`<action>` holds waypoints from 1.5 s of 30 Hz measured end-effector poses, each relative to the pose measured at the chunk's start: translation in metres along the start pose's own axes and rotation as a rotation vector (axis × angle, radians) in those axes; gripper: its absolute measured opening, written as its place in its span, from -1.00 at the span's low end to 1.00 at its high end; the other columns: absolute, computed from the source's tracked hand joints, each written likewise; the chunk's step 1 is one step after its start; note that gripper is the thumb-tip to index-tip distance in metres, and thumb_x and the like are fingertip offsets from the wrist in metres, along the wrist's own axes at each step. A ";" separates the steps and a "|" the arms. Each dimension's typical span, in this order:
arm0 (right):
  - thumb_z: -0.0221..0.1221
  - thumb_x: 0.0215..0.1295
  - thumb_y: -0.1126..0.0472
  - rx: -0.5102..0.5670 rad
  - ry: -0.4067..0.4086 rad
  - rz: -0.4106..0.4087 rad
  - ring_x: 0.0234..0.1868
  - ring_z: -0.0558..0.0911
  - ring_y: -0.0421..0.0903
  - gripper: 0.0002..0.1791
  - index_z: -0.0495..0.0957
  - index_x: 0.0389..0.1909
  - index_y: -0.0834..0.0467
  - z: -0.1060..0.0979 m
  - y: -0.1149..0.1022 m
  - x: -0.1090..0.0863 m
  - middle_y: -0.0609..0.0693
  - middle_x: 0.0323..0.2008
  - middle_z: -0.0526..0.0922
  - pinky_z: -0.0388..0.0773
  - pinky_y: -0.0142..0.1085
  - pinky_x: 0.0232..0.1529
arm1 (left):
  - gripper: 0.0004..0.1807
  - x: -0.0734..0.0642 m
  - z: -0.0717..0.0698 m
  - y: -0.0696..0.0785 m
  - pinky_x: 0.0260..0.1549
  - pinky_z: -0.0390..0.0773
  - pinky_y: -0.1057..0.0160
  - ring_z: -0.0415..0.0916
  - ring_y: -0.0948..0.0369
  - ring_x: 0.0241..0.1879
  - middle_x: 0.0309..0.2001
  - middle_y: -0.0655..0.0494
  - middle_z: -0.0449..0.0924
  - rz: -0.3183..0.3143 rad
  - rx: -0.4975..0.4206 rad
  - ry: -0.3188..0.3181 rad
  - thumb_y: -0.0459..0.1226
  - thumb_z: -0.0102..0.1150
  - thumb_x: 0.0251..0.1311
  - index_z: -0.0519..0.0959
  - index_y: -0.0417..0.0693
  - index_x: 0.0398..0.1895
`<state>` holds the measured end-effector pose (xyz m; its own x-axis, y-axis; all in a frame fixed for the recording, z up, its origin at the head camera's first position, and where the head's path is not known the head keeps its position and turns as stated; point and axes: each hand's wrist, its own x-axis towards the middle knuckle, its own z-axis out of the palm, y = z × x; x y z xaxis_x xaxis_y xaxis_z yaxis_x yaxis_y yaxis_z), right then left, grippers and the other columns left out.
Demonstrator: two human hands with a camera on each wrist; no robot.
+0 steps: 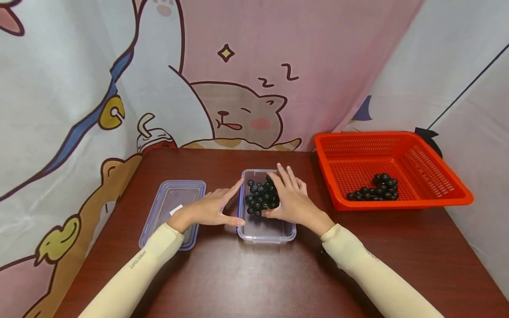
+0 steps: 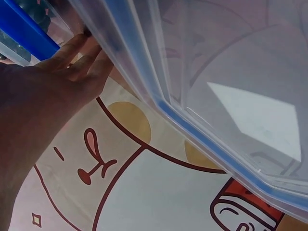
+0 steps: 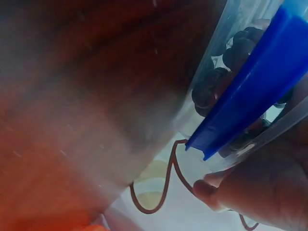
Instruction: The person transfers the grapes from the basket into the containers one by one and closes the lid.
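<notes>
A clear plastic box [image 1: 266, 232] with blue side latches sits on the table, holding a bunch of dark grapes [image 1: 258, 196]. My right hand [image 1: 294, 201] reaches over its right side, gripping the bunch between thumb and forefinger, while its other fingers stretch past the right rim. At the left rim, my left hand [image 1: 212, 207] spreads thumb and forefinger with the tips right at the edge; its remaining fingers lie loosely extended. In the right wrist view, a blue latch [image 3: 245, 86] stands in front of the grapes.
Left of the box lies a clear lid [image 1: 175, 194] with a blue seal and a white label, partly under my left wrist. A red-orange plastic basket [image 1: 336, 176] stands at the right with more dark grapes [image 1: 375, 190] inside. A printed curtain [image 1: 238, 115] hangs behind the table.
</notes>
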<state>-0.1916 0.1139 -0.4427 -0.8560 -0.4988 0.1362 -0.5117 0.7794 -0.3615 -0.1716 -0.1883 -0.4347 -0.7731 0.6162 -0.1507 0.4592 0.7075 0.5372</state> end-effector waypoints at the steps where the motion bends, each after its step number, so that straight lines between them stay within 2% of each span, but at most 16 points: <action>1: 0.71 -0.07 -0.24 -0.018 -0.013 0.004 0.70 -0.10 0.42 0.40 0.13 0.71 0.10 0.000 0.001 0.002 0.29 0.74 -0.11 0.12 0.41 0.44 | 0.37 0.000 0.000 0.000 0.50 0.09 -0.41 0.07 -0.26 0.63 0.70 -0.21 0.07 -0.002 -0.003 -0.004 0.39 0.35 0.31 -0.38 0.20 0.83; 6: 0.77 -0.19 -0.23 -0.095 -0.028 -0.035 0.65 0.00 0.49 0.44 0.17 0.66 0.13 -0.001 0.004 0.014 0.34 0.70 0.01 0.22 0.41 0.39 | 0.37 0.000 -0.002 0.002 0.51 0.04 -0.42 0.02 -0.26 0.65 0.72 -0.20 0.03 -0.014 -0.020 -0.019 0.40 0.34 0.30 -0.39 0.21 0.83; 12: 0.74 -0.15 -0.27 -0.167 0.020 -0.150 0.64 0.16 0.32 0.35 0.31 0.59 0.23 0.003 0.007 0.024 0.29 0.63 0.22 0.22 0.29 0.44 | 0.37 0.002 -0.001 0.002 0.51 0.04 -0.41 0.01 -0.27 0.65 0.72 -0.21 0.01 -0.018 -0.024 -0.032 0.40 0.33 0.31 -0.41 0.23 0.83; 17: 0.73 -0.10 -0.23 -0.133 0.025 -0.116 0.64 0.15 0.33 0.27 0.35 0.58 0.22 0.006 0.002 0.028 0.30 0.62 0.23 0.22 0.27 0.45 | 0.37 0.002 -0.002 0.003 0.50 0.05 -0.43 0.02 -0.26 0.65 0.72 -0.19 0.02 -0.018 -0.013 -0.024 0.40 0.33 0.31 -0.40 0.23 0.83; 21: 0.76 -0.15 -0.22 -0.114 0.010 -0.108 0.66 0.06 0.37 0.34 0.29 0.61 0.18 0.004 0.000 0.027 0.30 0.65 0.14 0.17 0.30 0.45 | 0.37 0.002 -0.001 0.002 0.50 0.06 -0.44 0.03 -0.27 0.64 0.73 -0.19 0.01 -0.016 -0.012 -0.021 0.40 0.33 0.31 -0.40 0.22 0.83; 24: 0.76 -0.15 -0.21 -0.090 -0.021 -0.166 0.69 -0.01 0.34 0.38 0.23 0.66 0.14 0.000 0.003 0.021 0.26 0.69 0.06 0.12 0.32 0.45 | 0.37 0.002 0.000 0.001 0.49 0.08 -0.44 0.05 -0.28 0.63 0.72 -0.21 0.03 -0.017 -0.009 -0.016 0.40 0.32 0.31 -0.40 0.20 0.83; 27: 0.70 -0.06 -0.21 -0.062 -0.052 -0.243 0.71 -0.05 0.31 0.33 0.20 0.69 0.08 -0.006 0.005 0.013 0.19 0.72 0.01 0.09 0.34 0.47 | 0.37 0.002 0.001 0.000 0.49 0.07 -0.45 0.05 -0.29 0.64 0.72 -0.22 0.03 -0.020 -0.006 -0.016 0.43 0.30 0.30 -0.39 0.21 0.83; 31: 0.60 0.06 -0.28 -0.028 -0.059 -0.342 0.72 -0.06 0.29 0.22 0.26 0.68 0.01 -0.009 0.007 0.006 0.16 0.71 0.08 0.04 0.39 0.49 | 0.37 0.002 0.001 -0.001 0.50 0.05 -0.45 0.02 -0.28 0.65 0.72 -0.21 0.02 -0.032 -0.003 -0.020 0.47 0.27 0.29 -0.40 0.25 0.83; 34: 0.54 0.12 -0.38 -0.061 -0.044 -0.384 0.72 -0.07 0.28 0.16 0.33 0.67 -0.01 -0.006 0.007 0.006 0.14 0.71 0.14 0.00 0.40 0.51 | 0.37 0.001 0.001 0.000 0.49 0.05 -0.47 0.02 -0.29 0.65 0.72 -0.20 0.01 -0.038 -0.003 -0.019 0.48 0.26 0.29 -0.40 0.28 0.83; 38: 0.51 0.16 -0.40 -0.136 -0.016 -0.391 0.72 -0.07 0.30 0.13 0.36 0.66 0.01 0.002 0.003 0.009 0.11 0.69 0.22 -0.03 0.40 0.53 | 0.36 0.002 0.001 0.001 0.48 0.05 -0.47 0.01 -0.30 0.65 0.72 -0.20 0.01 -0.037 -0.008 -0.022 0.48 0.25 0.29 -0.41 0.27 0.83; 45: 0.54 0.11 -0.38 -0.175 0.023 -0.342 0.69 0.03 0.33 0.12 0.40 0.63 0.04 0.008 -0.002 0.014 0.12 0.60 0.39 0.05 0.45 0.48 | 0.36 0.003 0.002 0.001 0.49 0.05 -0.46 0.03 -0.30 0.64 0.72 -0.22 0.02 -0.037 -0.007 -0.023 0.46 0.27 0.30 -0.41 0.25 0.83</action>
<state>-0.2017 0.1027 -0.4473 -0.6342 -0.7341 0.2426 -0.7711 0.6235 -0.1291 -0.1723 -0.1854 -0.4361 -0.7788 0.5978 -0.1898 0.4277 0.7275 0.5365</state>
